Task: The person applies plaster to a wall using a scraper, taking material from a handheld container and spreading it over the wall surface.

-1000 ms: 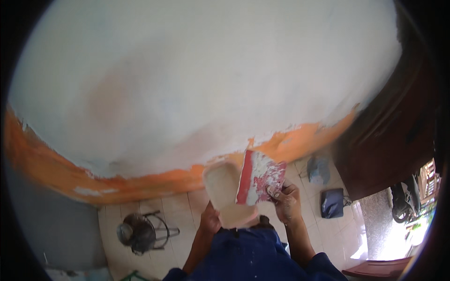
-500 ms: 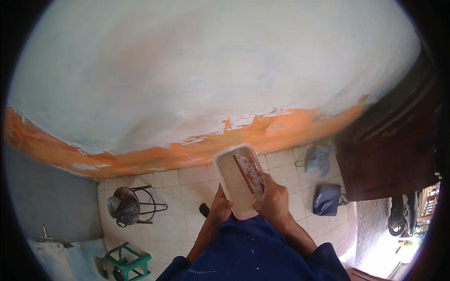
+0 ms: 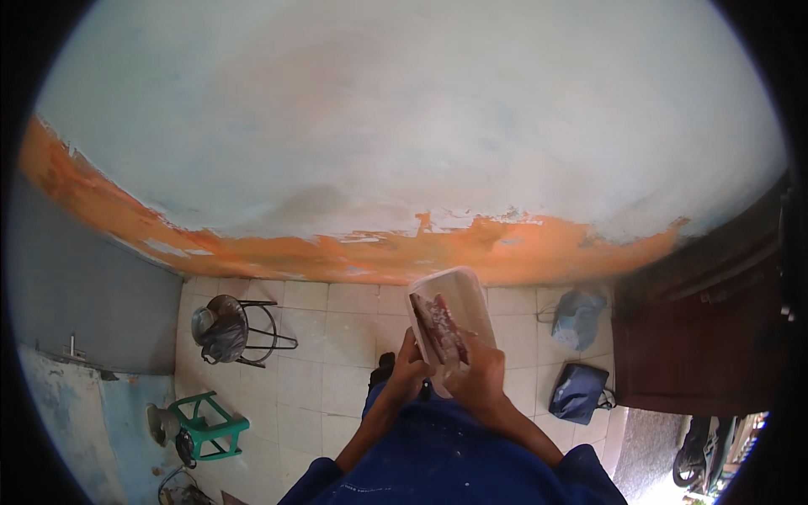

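Note:
Against my body, my left hand grips the near left edge of a pale rectangular plastic tub. My right hand is closed around a wide reddish-brown scraper, smeared with white putty. The scraper lies tilted over the tub, along its left side, close to my left fingers. How much putty is in the tub is hard to make out. Ahead stands a wall with a whitish skim coat above and a ragged orange band along its foot.
On the tiled floor at left stand a dark round stool with a bag on it and a green plastic stool. A pale blue bag and a dark blue bag lie at right, near a dark red-brown door.
The scraper has shifted from the tub's right side to its left side, with my right hand moving toward my left. My view has swung, and the tub sits slightly further right.

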Action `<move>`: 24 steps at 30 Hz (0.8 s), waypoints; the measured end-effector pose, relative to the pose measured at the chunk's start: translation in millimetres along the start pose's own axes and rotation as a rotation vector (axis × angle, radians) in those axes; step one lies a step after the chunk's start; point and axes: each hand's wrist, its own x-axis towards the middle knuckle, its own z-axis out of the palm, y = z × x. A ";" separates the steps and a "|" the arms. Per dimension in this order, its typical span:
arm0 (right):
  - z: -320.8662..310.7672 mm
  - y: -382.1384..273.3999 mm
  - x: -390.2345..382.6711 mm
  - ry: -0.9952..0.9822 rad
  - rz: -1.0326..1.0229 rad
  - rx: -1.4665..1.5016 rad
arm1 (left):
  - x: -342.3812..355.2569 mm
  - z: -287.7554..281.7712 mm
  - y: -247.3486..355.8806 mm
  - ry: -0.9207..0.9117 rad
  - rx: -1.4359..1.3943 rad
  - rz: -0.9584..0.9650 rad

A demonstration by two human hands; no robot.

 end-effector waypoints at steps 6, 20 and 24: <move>-19.5 -18.0 2.5 0.183 -0.003 0.055 | -2.5 1.0 25.1 -0.044 -0.153 0.008; 16.6 -38.8 10.6 0.226 0.259 0.693 | -20.0 -39.1 64.4 -0.028 -0.243 0.078; 28.3 -34.4 18.2 0.124 0.436 1.055 | -24.2 -52.0 80.6 -0.080 -0.308 0.093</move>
